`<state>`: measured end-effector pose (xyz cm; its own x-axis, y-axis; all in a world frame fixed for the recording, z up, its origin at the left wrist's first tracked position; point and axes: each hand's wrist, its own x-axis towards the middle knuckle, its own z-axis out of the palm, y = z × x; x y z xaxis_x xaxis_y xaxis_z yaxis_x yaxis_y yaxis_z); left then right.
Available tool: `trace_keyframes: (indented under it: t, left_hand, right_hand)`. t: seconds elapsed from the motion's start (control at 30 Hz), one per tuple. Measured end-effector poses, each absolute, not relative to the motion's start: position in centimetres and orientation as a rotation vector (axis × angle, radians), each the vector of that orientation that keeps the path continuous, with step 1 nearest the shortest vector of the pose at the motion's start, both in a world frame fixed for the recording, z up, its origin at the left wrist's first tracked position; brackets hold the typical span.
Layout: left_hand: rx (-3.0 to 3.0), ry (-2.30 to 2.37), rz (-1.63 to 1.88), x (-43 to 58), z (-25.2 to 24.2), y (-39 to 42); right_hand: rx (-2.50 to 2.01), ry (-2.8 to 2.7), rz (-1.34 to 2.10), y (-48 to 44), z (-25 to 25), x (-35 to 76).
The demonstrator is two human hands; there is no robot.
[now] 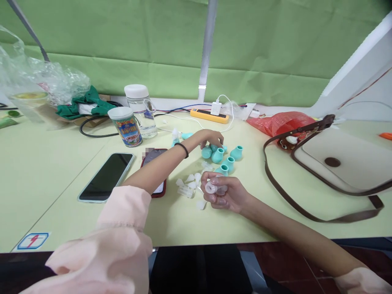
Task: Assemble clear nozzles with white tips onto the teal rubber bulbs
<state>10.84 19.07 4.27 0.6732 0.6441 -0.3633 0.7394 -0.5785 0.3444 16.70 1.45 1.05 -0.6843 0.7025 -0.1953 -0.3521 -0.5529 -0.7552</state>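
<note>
My right hand (228,192) is closed around a clear plastic tube-shaped piece (211,187), its round open end facing me. More clear plastic shows between the fingers. My left hand (212,139) reaches farther out, palm down, fingers curved and apart over a cluster of teal rubber bulbs (217,155). Whether its fingertips touch a bulb is hard to see. Several more bulbs with open necks (237,152) lie to the right of it. Between my hands are small white cone-shaped tips (190,177) and loose clear tubes (185,192).
Two phones, one dark (106,177) and one red-cased (159,190), lie left, the latter under my left forearm. Behind stand a printed canister (130,132) and a water bottle (143,118). A yellow power strip (208,116) sits at the back, a cream bag (349,159) at right.
</note>
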Motion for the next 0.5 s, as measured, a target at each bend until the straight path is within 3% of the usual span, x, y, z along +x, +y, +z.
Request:
trace_keyframes:
  t: [0.23,0.5]
  left_hand:
    - [2.603,1.114,0.237,10.9,2.3,18.8]
    - [2.625,1.114,0.242,11.1,1.5,19.1]
  right_hand:
    - [-0.653,-0.953,2.232,1.4,1.1,16.6]
    - [-0.68,-0.975,2.228,1.3,1.0,16.6]
